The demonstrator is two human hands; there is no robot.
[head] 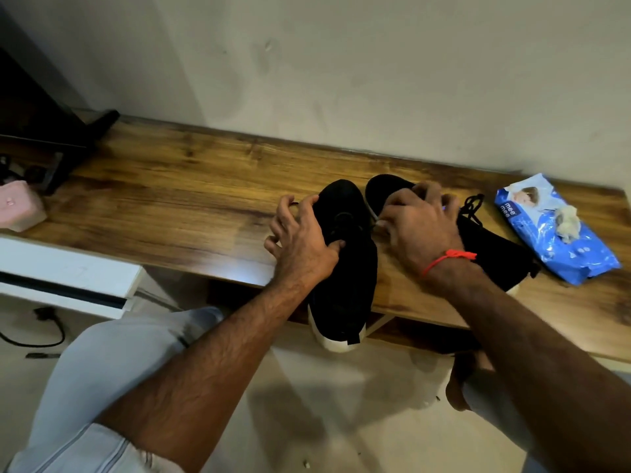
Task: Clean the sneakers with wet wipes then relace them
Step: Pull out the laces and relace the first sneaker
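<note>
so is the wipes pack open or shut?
Open: a crumpled wipe sticks up out of the top of the blue wipes pack on the wooden table.

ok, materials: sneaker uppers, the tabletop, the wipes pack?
Sneaker uppers: matte black, no shine, so probably fabric or suede; too blurred to tell which. Soles look like white rubber. Tabletop: wood grain with a soft sheen, possibly laminate rather than solid wood. Wipes pack: glossy, crinkled blue plastic film.
</note>
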